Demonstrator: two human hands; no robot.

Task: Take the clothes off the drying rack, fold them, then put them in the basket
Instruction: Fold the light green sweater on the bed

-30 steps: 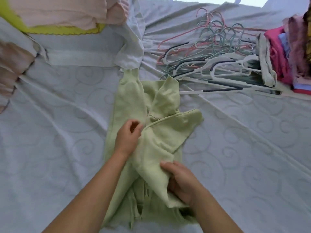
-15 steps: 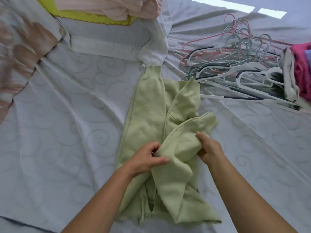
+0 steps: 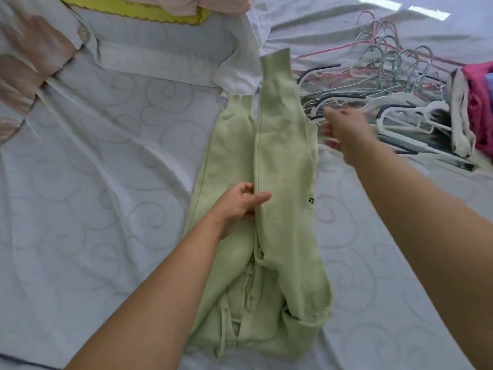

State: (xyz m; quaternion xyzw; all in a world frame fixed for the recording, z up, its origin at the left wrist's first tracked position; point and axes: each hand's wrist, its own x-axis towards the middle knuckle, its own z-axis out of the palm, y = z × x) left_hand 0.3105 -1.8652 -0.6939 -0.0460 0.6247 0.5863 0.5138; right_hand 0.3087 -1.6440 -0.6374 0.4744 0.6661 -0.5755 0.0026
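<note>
One trouser leg [image 3: 282, 156] between left fingers [image 3: 260, 196]

text: none legible | green garment [image 3: 282, 161]: small black mark [image 3: 311, 201], unreadable

Bare bedsheet [image 3: 106, 209] left of trousers [image 3: 282, 161]; hanger heap [image 3: 386, 84] right.

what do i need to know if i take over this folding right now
Left hand: pinches the light green drawstring sweatpants at mid-length.
Right hand: blurred, at the pants' right edge; grip unclear.
Pants lie lengthwise on the white quilted bed cover, one leg partly over the other. Pile of plastic hangers lies beyond, to the right.
Done: pants off the rack, legs brought together.
Left: fold across, put in the basket, which I cannot identify here.
</note>
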